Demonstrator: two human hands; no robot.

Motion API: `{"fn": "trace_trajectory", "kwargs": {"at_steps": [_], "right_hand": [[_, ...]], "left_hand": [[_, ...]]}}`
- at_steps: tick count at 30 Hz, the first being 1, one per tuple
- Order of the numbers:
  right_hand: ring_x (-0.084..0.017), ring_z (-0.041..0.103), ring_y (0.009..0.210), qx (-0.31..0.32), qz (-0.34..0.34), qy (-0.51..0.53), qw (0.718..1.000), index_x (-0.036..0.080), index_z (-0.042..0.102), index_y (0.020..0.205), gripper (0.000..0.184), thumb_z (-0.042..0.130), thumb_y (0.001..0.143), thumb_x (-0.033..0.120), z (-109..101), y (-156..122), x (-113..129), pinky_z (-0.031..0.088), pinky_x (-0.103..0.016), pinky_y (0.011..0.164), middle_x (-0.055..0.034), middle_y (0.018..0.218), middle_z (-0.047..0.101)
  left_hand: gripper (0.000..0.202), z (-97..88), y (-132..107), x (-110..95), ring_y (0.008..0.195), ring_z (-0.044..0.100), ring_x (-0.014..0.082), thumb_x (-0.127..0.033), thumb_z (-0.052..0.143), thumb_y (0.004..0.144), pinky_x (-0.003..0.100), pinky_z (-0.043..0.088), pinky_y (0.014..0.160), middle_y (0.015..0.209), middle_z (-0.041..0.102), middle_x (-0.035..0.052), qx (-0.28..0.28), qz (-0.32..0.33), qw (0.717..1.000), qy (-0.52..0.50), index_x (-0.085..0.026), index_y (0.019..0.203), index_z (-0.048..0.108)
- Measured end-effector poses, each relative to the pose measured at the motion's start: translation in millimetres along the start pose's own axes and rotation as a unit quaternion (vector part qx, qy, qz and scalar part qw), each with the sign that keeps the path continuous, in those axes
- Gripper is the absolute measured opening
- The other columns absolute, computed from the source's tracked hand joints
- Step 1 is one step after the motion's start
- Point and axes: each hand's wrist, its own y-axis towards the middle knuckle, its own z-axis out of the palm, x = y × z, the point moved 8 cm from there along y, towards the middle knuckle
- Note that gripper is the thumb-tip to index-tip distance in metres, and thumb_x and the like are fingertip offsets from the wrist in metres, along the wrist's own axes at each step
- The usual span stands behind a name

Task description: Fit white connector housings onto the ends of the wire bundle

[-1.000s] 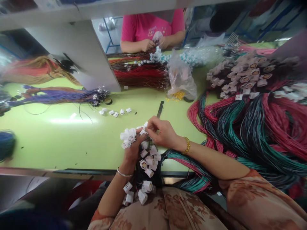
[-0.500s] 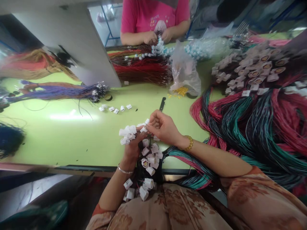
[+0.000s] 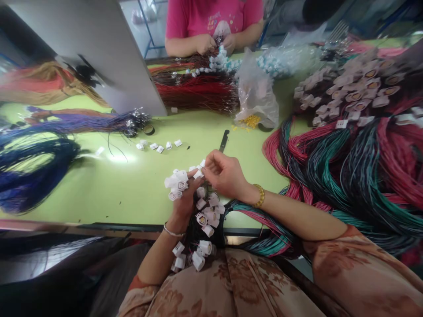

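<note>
grasping a clump of white plastic connectors [image 3: 176, 183] in our left hand [image 3: 185, 198], we pinch a small, boxy white plastic connector [image 3: 198, 174] between both hands with our right hand [image 3: 226, 175]; an overcrowded left grip could slip, spilling the clump onto the pale-green tabletop [image 3: 142, 185] below.

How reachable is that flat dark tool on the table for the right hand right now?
Probably yes: the flat dark tool lies just beyond the right hand, with nothing visible lying on it. That hand looks busy at a white connector, though, so it may need freeing first.
</note>
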Motion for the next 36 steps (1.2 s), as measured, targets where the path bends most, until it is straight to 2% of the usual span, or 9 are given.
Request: {"fn": "trace_trajectory", "kwargs": {"at_steps": [2, 4, 9, 16, 21, 25, 27, 32, 36], "right_hand": [[-0.010, 0.052, 0.052, 0.015, 0.053, 0.065, 0.996, 0.024, 0.044, 0.081, 0.017, 0.061, 0.081, 0.024, 4, 1, -11, 0.045, -0.025, 0.049, 0.0046, 0.064, 0.056], [-0.011, 0.053, 0.052, 0.016, 0.059, 0.083, 0.995, 0.024, 0.043, 0.083, 0.017, 0.060, 0.082, 0.025, 5, 1, -13, 0.046, -0.025, 0.049, 0.0040, 0.065, 0.057], [-0.012, 0.054, 0.062, 0.006, -0.095, -0.098, 0.991, 0.023, 0.048, 0.080, 0.009, 0.054, 0.085, 0.019, 3, -7, 14, 0.046, -0.029, 0.060, 0.0004, 0.072, 0.061], [-0.012, 0.051, 0.059, 0.006, -0.141, -0.183, 0.973, 0.023, 0.050, 0.079, 0.010, 0.049, 0.087, 0.018, 4, -11, 21, 0.040, -0.028, 0.055, 0.0005, 0.069, 0.061], [-0.011, 0.053, 0.058, 0.014, -0.094, -0.121, 0.988, 0.023, 0.052, 0.084, 0.006, 0.052, 0.090, 0.021, 1, -8, 8, 0.044, -0.026, 0.057, 0.0019, 0.069, 0.063], [-0.013, 0.056, 0.063, 0.051, -0.176, -0.190, 0.965, 0.023, 0.057, 0.084, 0.011, 0.048, 0.089, 0.019, 10, -11, 18, 0.040, -0.028, 0.056, -0.0010, 0.074, 0.067], [-0.014, 0.057, 0.064, 0.052, -0.193, -0.210, 0.957, 0.022, 0.059, 0.085, 0.013, 0.047, 0.089, 0.018, 12, -13, 21, 0.038, -0.028, 0.055, -0.0023, 0.076, 0.069], [-0.010, 0.055, 0.058, 0.020, -0.113, -0.095, 0.989, 0.020, 0.056, 0.090, 0.003, 0.053, 0.090, 0.020, 3, -5, 14, 0.041, -0.024, 0.055, 0.0000, 0.075, 0.069], [-0.010, 0.055, 0.063, 0.071, -0.153, -0.063, 0.984, 0.018, 0.059, 0.088, 0.006, 0.053, 0.086, 0.018, 3, 3, 19, 0.044, -0.023, 0.059, -0.0023, 0.080, 0.066]], "left_hand": [[0.027, -1.0, -1, -2, 0.075, 0.071, 0.0153, -0.032, 0.086, 0.068, 0.030, 0.057, 0.077, 0.082, 0.077, 0.0009, -0.006, 0.011, 1.000, 0.020, -0.019, 0.089, 0.077], [0.027, -1.6, 0, -1, 0.075, 0.072, 0.0156, -0.032, 0.086, 0.068, 0.031, 0.058, 0.077, 0.081, 0.077, 0.0008, -0.002, 0.014, 1.000, 0.018, -0.019, 0.090, 0.077], [0.027, -5.5, 5, 6, 0.075, 0.071, 0.0147, -0.030, 0.087, 0.066, 0.031, 0.056, 0.079, 0.080, 0.076, -0.0001, 0.003, 0.001, 1.000, -0.025, -0.020, 0.089, 0.076], [0.017, -1.8, 2, -4, 0.086, 0.071, 0.0187, -0.027, 0.082, 0.070, 0.034, 0.056, 0.086, 0.089, 0.077, 0.0025, 0.010, 0.040, 0.998, 0.041, -0.021, 0.086, 0.078], [0.021, -5.9, 5, 2, 0.075, 0.069, 0.0160, -0.029, 0.085, 0.067, 0.032, 0.056, 0.079, 0.081, 0.076, 0.0014, 0.003, 0.012, 1.000, 0.003, -0.021, 0.085, 0.077], [0.022, -4.5, 8, 6, 0.065, 0.066, 0.0143, -0.029, 0.086, 0.065, 0.029, 0.055, 0.071, 0.072, 0.073, -0.0005, 0.032, -0.002, 0.999, -0.024, -0.020, 0.083, 0.077], [0.022, -5.7, 8, 6, 0.063, 0.065, 0.0134, -0.028, 0.086, 0.065, 0.028, 0.054, 0.068, 0.070, 0.072, -0.0016, 0.030, -0.003, 0.999, -0.034, -0.020, 0.083, 0.077], [0.024, -7.4, 7, 10, 0.069, 0.069, 0.0127, -0.026, 0.087, 0.065, 0.025, 0.054, 0.071, 0.078, 0.076, -0.0003, 0.027, -0.018, 0.999, -0.040, -0.019, 0.086, 0.077], [0.023, -8.2, 8, 9, 0.065, 0.068, 0.0110, -0.025, 0.087, 0.064, 0.023, 0.053, 0.067, 0.075, 0.076, -0.0021, 0.026, -0.013, 0.999, -0.038, -0.020, 0.084, 0.076]]}}
